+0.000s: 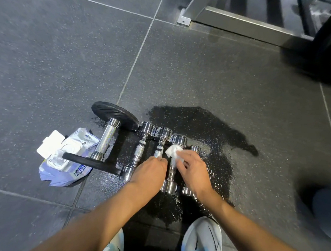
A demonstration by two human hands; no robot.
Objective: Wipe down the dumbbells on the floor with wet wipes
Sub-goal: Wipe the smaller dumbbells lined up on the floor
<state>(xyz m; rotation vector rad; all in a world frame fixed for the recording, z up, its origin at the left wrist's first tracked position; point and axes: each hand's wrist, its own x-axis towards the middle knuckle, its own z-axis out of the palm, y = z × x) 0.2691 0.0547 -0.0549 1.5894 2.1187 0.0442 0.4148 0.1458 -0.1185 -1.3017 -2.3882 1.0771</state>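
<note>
The right hand [194, 171], fingers curled, pinches the wipe [174, 152] onto the dumbbell [172, 167], which lies at its 9 o'clock with its axis running 6-to-12, while the left hand [149, 171] grips the next dumbbell [161, 142].

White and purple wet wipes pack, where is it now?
Head view, left side: the wipes pack lies open on the dark rubber floor, just left of the black-plated chrome dumbbell.
</note>
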